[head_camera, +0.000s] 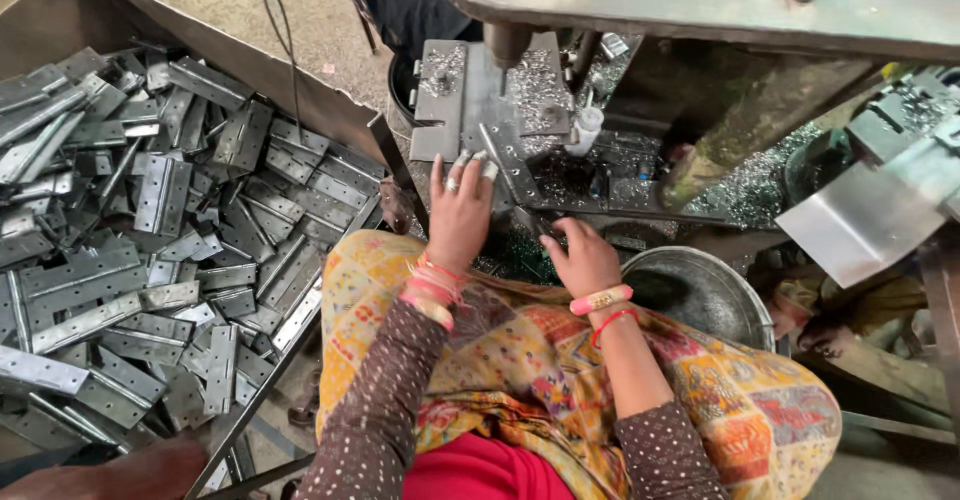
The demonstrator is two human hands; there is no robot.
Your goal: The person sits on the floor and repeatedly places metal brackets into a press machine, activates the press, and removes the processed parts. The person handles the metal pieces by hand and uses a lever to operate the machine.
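Metal shavings litter the bed of a workshop press (520, 90), whose heavy grey arm crosses the top of the view and whose ram (505, 45) comes down onto a flat steel plate (445, 100). Seated close in front of it, a person in a patterned yellow wrap and dotted brown sleeves works with both hands at the bed's near edge. The left hand (460, 210) lies palm down with its fingers spread and stretched forward, the fingertips pressing on a narrow hinge strip (505, 165) that runs slantwise from under the ram toward the lap; it pins the strip rather than grips it, apparently to keep it steady beneath the tool. The right hand (585, 255) sits lower, loosely curled, fingers bent down near the strip's near end; whether it pinches anything I cannot tell, since its fingertips are hidden. To the person's left a big sheet-metal bin (330, 110) holds a deep heap of grey hinge leaves (170, 240), within easy reach of the left arm. On the right, just beside the knee, stands a round steel bowl (740, 300), placed where the right hand could drop a piece. A small white bottle (585, 130) stands on the bed among the swarf.
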